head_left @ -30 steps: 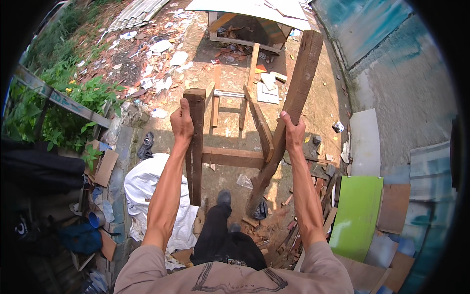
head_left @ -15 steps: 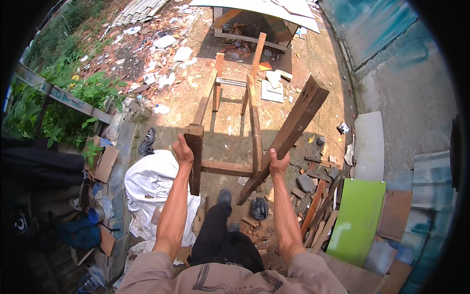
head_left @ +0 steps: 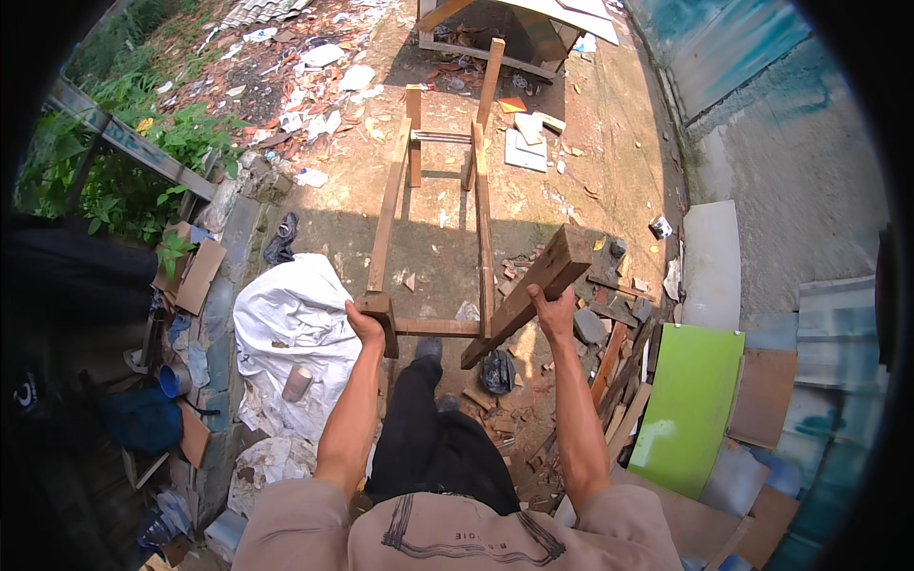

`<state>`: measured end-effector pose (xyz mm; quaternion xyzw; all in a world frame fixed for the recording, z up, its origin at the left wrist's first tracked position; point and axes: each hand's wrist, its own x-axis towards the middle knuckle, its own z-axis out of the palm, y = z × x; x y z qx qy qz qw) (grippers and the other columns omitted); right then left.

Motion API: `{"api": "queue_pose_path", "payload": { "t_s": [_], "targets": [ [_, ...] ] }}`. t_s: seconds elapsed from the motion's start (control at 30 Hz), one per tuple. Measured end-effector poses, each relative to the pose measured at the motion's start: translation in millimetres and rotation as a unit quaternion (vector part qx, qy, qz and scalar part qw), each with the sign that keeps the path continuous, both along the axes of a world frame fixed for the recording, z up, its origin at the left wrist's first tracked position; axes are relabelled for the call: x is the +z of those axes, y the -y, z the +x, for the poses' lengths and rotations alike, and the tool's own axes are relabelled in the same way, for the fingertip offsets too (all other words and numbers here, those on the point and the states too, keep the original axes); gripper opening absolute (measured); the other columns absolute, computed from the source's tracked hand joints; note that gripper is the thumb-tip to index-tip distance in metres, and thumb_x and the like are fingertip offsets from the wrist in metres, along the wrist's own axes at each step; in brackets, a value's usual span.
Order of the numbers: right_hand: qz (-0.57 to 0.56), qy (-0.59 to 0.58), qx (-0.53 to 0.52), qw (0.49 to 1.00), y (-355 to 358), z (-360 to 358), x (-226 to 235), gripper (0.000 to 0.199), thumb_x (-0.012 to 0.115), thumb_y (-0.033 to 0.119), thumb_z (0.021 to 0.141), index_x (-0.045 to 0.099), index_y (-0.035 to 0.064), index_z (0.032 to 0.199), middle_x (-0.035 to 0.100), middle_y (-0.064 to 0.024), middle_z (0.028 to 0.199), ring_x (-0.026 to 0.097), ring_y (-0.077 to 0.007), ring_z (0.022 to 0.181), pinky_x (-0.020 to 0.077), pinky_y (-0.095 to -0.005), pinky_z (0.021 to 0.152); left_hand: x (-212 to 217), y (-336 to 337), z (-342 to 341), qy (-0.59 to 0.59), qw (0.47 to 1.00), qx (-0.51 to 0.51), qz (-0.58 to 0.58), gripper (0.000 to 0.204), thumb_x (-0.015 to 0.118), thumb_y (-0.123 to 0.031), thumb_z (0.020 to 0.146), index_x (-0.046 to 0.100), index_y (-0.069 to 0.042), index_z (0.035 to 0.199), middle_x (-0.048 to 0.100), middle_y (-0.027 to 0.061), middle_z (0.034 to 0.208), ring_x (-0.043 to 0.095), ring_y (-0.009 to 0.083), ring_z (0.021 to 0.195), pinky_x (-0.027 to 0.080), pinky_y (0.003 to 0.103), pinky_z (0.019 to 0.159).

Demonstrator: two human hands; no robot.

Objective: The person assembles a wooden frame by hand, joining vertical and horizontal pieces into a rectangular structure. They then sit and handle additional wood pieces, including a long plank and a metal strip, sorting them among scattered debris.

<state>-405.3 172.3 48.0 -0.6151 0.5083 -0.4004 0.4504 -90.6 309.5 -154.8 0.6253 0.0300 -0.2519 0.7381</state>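
A long wooden frame [head_left: 481, 190] of brown beams lies stretched out over the dirt ground ahead of me, with legs and crossbars at both ends. My left hand [head_left: 366, 325] grips the near left leg [head_left: 380, 314] of the frame. My right hand [head_left: 554, 314] holds the near right leg [head_left: 529, 290], a thick beam that tilts up to the right. My legs in dark trousers stand just behind the near crossbar [head_left: 438, 328].
A white sack [head_left: 295, 324] lies left of me. A green board [head_left: 690, 404] and wood scraps [head_left: 614, 371] lie to the right, by a grey wall [head_left: 809, 190]. Debris covers the far ground, plants [head_left: 114, 171] grow on the left, and a wooden structure [head_left: 514, 29] stands ahead.
The frame has dropped from raised and near upright in front of me down toward the ground, and both my hands have lowered with its near legs.
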Motion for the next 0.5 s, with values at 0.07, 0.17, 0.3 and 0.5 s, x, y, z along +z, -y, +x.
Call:
{"api": "queue_pose_path", "payload": {
  "t_s": [0.07, 0.17, 0.3, 0.5],
  "targets": [
    [-0.006, -0.096, 0.017, 0.995, -29, -16, -6, 0.050, 0.079, 0.046, 0.079, 0.065, -0.0016, 0.088, 0.066, -0.0073, 0.072, 0.063, -0.0164, 0.067, 0.0505, -0.0346, 0.062, -12, -25, -16, -0.055, 0.998, 0.019, -0.034, 0.064, 0.031, -0.052, 0.102, 0.060, 0.004, 0.114, 0.062, 0.0132, 0.112, 0.059, 0.0247, 0.100, 0.045, 0.035, 0.092],
    [-0.045, -0.094, -0.024, 0.994, -75, -26, -42, 0.045, 0.079, 0.039, 0.081, 0.063, -0.0017, 0.092, 0.066, -0.0094, 0.082, 0.062, -0.0182, 0.076, 0.0500, -0.0364, 0.067, -3, -60, -35, -0.215, 0.974, -0.063, -0.026, 0.070, 0.028, -0.060, 0.100, 0.061, -0.001, 0.117, 0.063, 0.0122, 0.113, 0.059, 0.0251, 0.102, 0.046, 0.036, 0.092],
    [-0.112, -0.125, 0.010, 0.986, -135, -48, -82, 0.031, 0.077, 0.022, 0.082, 0.062, -0.0012, 0.097, 0.066, -0.0124, 0.084, 0.063, -0.0223, 0.077, 0.0502, -0.0382, 0.067, 2, -112, -41, -0.347, 0.924, -0.157, 0.014, 0.091, 0.033, -0.072, 0.092, 0.044, 0.007, 0.136, 0.049, 0.0215, 0.136, 0.049, 0.0331, 0.119, 0.033, 0.044, 0.108],
    [-0.065, -0.136, 0.034, 0.988, -215, -94, -172, 0.065, 0.078, 0.017, 0.077, 0.049, 0.0017, 0.132, 0.063, -0.0163, 0.117, 0.065, -0.0288, 0.104, 0.0524, -0.0356, 0.087, -62, -164, -67, -0.351, 0.923, -0.145, 0.065, 0.092, 0.040, -0.072, 0.090, 0.041, 0.006, 0.140, 0.039, 0.0198, 0.145, 0.043, 0.0349, 0.129, 0.029, 0.051, 0.111]
  ]
}}
